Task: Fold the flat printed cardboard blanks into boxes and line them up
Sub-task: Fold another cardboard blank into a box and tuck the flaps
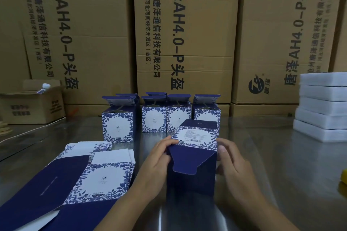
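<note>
Tall brown shipping cartons (185, 33) wall off the far side of the steel table (281, 165). At the right edge we see a stack of white foam trays (323, 105), probably kept there within reach. Near left lies the pile of flat blanks (93, 180), slightly offset, so the top one should lift off easily. Finished boxes (154, 118) stand in a far row with lids up, the leftmost a little nearer than the rest. In the near middle sits the box being folded (193, 170), barcode face up. The left hand (157, 159) and right hand (231, 159) clasp its sides, fingers curled round the edges. We judge they steady it so the dark tuck flap (185, 161) can be pushed in.
</note>
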Tool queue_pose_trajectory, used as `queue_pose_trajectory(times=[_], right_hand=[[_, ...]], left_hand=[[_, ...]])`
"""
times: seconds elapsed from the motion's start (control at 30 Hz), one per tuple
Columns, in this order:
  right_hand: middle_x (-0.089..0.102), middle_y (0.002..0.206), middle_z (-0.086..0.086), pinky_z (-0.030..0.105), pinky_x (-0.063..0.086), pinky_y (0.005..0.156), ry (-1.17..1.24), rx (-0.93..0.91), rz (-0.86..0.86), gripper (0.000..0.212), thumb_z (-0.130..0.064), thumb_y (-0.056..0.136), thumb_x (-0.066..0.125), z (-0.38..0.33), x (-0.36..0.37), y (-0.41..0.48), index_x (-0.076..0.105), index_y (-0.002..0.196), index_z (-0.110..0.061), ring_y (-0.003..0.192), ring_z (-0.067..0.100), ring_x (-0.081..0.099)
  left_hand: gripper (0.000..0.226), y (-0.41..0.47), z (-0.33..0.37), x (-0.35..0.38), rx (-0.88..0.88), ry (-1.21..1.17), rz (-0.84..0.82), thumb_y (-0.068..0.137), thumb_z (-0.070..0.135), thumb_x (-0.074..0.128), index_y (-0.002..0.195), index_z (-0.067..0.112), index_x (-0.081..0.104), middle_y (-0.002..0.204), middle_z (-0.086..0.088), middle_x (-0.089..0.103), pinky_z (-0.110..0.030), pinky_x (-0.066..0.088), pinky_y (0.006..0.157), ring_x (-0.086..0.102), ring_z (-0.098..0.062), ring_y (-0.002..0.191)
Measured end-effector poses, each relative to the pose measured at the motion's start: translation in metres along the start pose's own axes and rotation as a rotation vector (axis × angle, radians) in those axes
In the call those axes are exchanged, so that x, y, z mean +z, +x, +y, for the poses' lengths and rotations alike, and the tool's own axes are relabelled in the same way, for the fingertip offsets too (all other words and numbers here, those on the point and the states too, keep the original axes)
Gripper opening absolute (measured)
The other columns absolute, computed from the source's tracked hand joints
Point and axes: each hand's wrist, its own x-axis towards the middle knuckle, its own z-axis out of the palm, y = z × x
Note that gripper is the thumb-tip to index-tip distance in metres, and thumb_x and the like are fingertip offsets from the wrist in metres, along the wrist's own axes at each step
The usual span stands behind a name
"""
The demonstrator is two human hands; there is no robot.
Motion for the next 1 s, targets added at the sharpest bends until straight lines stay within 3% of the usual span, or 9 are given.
queue_pose_trajectory(times=[0.1,0.23,0.27,0.33,0.4,0.53,0.63,0.8,1.0], right_hand=[[0.057,0.111,-0.020,0.044,0.051,0.081,0.053,-0.080,0.059,0.035,-0.057,0.091,0.038,-0.007,-0.002,0.000,0.061,0.112,-0.042,0.096,0.008,0.061],[0.049,0.107,-0.027,0.021,0.049,0.073,0.019,-0.157,0.088,0.016,-0.036,0.091,0.054,-0.013,-0.004,0.002,0.067,0.094,-0.046,0.088,0.000,0.057],[0.049,0.107,-0.026,0.020,0.049,0.071,0.031,-0.156,0.090,0.018,-0.029,0.090,0.058,-0.013,-0.005,0.003,0.068,0.092,-0.043,0.085,0.002,0.058],[0.052,0.106,-0.024,0.019,0.049,0.069,0.062,-0.157,0.088,0.020,-0.020,0.087,0.063,-0.011,-0.006,0.004,0.070,0.090,-0.039,0.080,0.006,0.059],[0.053,0.105,-0.023,0.014,0.047,0.067,0.063,-0.168,0.083,0.020,-0.017,0.085,0.066,-0.011,-0.006,0.005,0.070,0.090,-0.037,0.079,0.007,0.060],[0.054,0.106,-0.021,0.017,0.046,0.070,0.041,-0.182,0.083,0.024,-0.016,0.081,0.073,-0.008,-0.005,0.005,0.069,0.089,-0.039,0.078,0.010,0.060],[0.056,0.105,-0.017,0.023,0.047,0.073,0.067,-0.197,0.088,0.022,-0.020,0.080,0.074,-0.007,-0.004,0.007,0.071,0.089,-0.039,0.077,0.011,0.059],[0.060,0.102,-0.017,0.015,0.045,0.066,0.082,-0.238,0.099,0.028,-0.014,0.078,0.075,-0.008,-0.002,0.007,0.073,0.088,-0.041,0.071,0.009,0.058],[0.062,0.102,-0.019,0.016,0.044,0.072,0.058,-0.246,0.089,0.025,-0.021,0.072,0.080,-0.013,-0.002,0.006,0.074,0.088,-0.039,0.085,0.005,0.061]], left_hand=[[0.042,-0.001,0.001,-0.002,0.022,0.008,-0.007,0.083,0.024,0.033,0.110,0.040,0.061,0.133,0.028,0.045,-0.040,0.034,0.109,0.037,0.003,0.130],[0.031,-0.002,0.010,-0.001,0.053,0.067,0.006,0.087,0.047,0.037,0.103,0.052,0.063,0.126,0.039,0.046,-0.004,0.028,0.098,0.035,0.018,0.122],[0.026,-0.002,0.012,-0.001,0.060,0.080,0.010,0.088,0.051,0.040,0.101,0.054,0.063,0.127,0.038,0.046,-0.003,0.029,0.095,0.036,0.019,0.121],[0.016,-0.002,0.011,-0.001,0.068,0.086,0.014,0.090,0.046,0.052,0.099,0.052,0.064,0.129,0.033,0.047,-0.016,0.035,0.097,0.042,0.017,0.117],[0.020,-0.002,0.010,-0.002,0.087,0.112,0.022,0.088,0.032,0.062,0.098,0.049,0.064,0.129,0.032,0.048,-0.022,0.038,0.096,0.049,0.014,0.111],[0.026,-0.001,0.008,-0.002,0.115,0.154,0.042,0.084,0.022,0.068,0.094,0.045,0.065,0.127,0.035,0.049,-0.011,0.036,0.093,0.052,0.014,0.108],[0.023,0.000,0.007,-0.002,0.114,0.164,0.050,0.083,0.020,0.069,0.094,0.041,0.065,0.128,0.029,0.050,-0.012,0.037,0.094,0.052,0.013,0.106],[0.023,0.001,0.007,0.000,0.137,0.201,0.099,0.083,0.019,0.069,0.091,0.039,0.065,0.124,0.027,0.052,-0.003,0.036,0.087,0.052,0.013,0.102],[0.026,-0.001,0.009,0.000,0.231,0.286,0.182,0.080,0.014,0.072,0.086,0.039,0.065,0.112,0.032,0.059,-0.004,0.034,0.086,0.048,0.009,0.112]])
